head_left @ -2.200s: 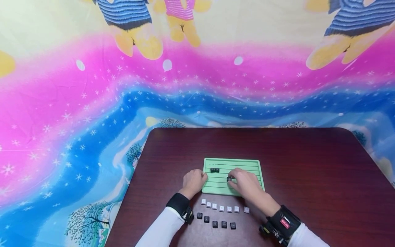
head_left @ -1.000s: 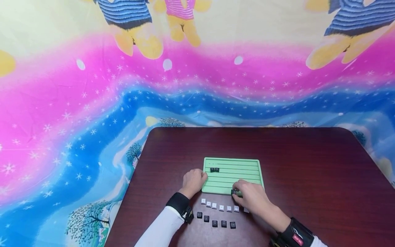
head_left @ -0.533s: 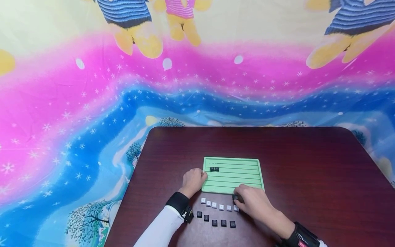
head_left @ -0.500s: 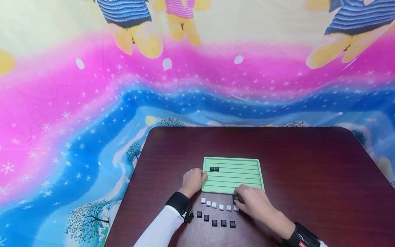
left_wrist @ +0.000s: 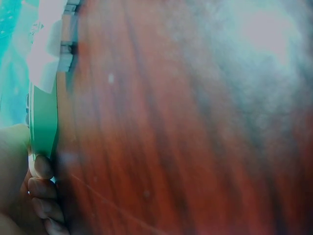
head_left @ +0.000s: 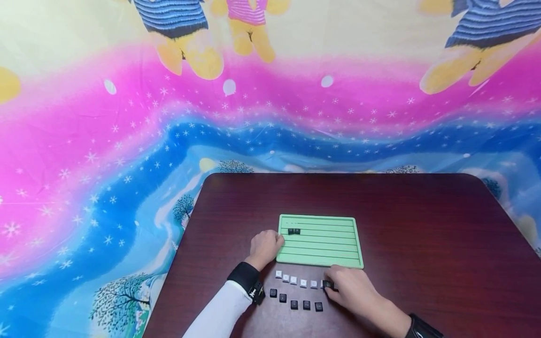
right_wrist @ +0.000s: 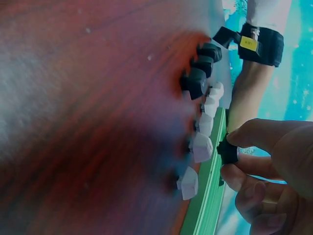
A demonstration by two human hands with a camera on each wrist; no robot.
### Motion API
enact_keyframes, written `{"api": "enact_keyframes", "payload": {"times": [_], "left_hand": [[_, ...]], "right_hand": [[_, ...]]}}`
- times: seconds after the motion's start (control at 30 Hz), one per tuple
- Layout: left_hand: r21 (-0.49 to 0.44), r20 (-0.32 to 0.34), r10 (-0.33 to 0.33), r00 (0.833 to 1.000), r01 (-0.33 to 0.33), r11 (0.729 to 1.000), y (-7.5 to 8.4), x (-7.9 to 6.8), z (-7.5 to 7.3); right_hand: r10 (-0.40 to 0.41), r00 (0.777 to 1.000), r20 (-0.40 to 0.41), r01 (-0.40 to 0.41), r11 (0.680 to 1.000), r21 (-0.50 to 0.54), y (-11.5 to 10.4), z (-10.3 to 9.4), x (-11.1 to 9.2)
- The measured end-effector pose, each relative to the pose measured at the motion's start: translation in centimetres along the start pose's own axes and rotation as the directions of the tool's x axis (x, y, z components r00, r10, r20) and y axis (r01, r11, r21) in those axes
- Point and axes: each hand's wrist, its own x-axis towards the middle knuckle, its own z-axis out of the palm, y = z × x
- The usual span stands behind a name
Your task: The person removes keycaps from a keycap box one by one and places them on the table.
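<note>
My left hand (head_left: 265,248) holds the left edge of a light green ridged tray (head_left: 321,257); in the left wrist view its fingers (left_wrist: 43,188) curl at the tray's corner. Between right thumb and fingers I pinch a black keycap (right_wrist: 228,151), held above the table in the right wrist view. The right hand (head_left: 352,288) is in front of the tray, over the right end of a row of white keycaps (head_left: 293,280), partly hiding it. Two black keycaps (head_left: 294,231) sit side by side in an upper groove of the tray, at its left.
Nearer than the white row lies a row of several loose black keycaps (head_left: 294,304) on the dark wooden table (head_left: 405,225). Both wrists wear black straps, with a camera (head_left: 256,293) on the left one. A patterned cloth (head_left: 270,117) hangs behind the table.
My right hand has carried the black keycap from above the tray toward the near side, down past its front edge to the white row. The left hand and tray have stayed still.
</note>
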Motion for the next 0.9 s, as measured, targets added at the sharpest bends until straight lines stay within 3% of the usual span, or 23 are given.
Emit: {"api": "enact_keyframes", "payload": {"times": [0.57,0.9], "left_hand": [[0.007,0.004,-0.015,1.0,0.015,1.0,0.1,0.1,0.0],[0.011,0.0,-0.01,1.0,0.01,1.0,-0.1,0.0,0.2]], "right_hand": [[0.012,0.997,0.083,-0.012,1.0,0.009,-0.1,0.6,-2.2],[-0.033,0.997,0.077,0.03,0.999,0.045,0.3,1.2,-2.8]]}}
